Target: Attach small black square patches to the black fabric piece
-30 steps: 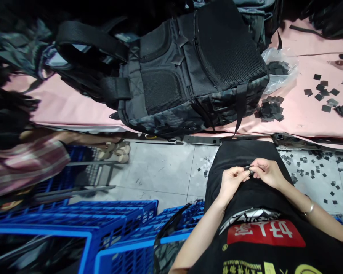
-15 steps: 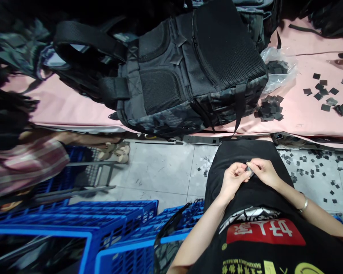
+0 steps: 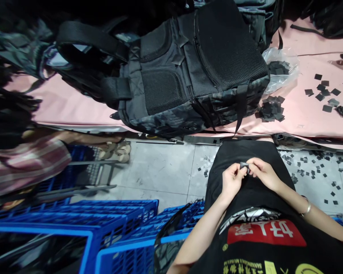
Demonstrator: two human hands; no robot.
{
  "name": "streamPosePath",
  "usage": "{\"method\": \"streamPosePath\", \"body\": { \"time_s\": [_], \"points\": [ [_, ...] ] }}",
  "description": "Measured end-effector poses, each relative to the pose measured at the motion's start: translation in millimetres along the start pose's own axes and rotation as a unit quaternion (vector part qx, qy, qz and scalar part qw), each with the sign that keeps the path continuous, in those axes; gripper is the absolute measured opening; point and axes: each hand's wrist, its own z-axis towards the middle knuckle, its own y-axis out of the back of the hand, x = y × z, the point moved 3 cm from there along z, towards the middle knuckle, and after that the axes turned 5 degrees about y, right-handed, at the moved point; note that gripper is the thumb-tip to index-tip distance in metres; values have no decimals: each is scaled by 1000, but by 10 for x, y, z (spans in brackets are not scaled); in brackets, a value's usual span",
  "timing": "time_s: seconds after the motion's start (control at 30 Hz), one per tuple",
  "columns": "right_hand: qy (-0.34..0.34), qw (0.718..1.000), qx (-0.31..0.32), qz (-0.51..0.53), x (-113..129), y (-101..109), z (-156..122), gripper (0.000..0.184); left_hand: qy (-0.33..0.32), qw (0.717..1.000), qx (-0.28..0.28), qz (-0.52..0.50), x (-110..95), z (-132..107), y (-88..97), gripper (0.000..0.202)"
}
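Above my lap, my left hand (image 3: 232,178) and my right hand (image 3: 262,172) pinch one small dark square patch (image 3: 244,166) between their fingertips. The patch looks bent, and the fingers cover part of it. Ahead of both hands a black and dark camouflage backpack (image 3: 162,89) lies on the pink table, its mesh back panel facing up. To its right sits a pile of similar dark squares (image 3: 271,109), touching a clear plastic bag (image 3: 282,72) with more squares inside.
Loose squares (image 3: 321,91) are scattered on the pink table cover (image 3: 305,121), and many more lie on the grey floor (image 3: 160,167). Blue plastic crates (image 3: 125,258) stand at the lower left. A person in plaid clothing (image 3: 28,163) is at the far left. More bags crowd the back.
My fingers have shifted on the dark patch, with the left hand moving slightly left. More of the patch's dark face now shows. The backpack stays in place.
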Motion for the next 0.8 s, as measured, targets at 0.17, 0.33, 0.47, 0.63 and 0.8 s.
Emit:
{"method": "streamPosePath", "body": {
  "time_s": [0.17, 0.33, 0.47, 0.63, 0.8],
  "points": [
    [50, 999, 1, -5, 29, -39, -44, 28, -59, 992, -56, 98, -65, -36, 24, 29],
    [35, 999, -2, 8, 47, -67, -56, 30, -65, 991, -74, 91, -72, -51, 16, 35],
    [44, 999, -6, 4, 106, -63, -48, 30, -68, 993, -50, 88, -33, -50, -11, 40],
    [57, 998, -24, -30, 135, -55, -42, 28, -9, 1000, -14, 11, 61, -30, -67, 45],
    [76, 994, -29, -72, 102, -62, -55, 20, 66, 992, -10, -107, 94, -10, -108, 47]
  ]
}}
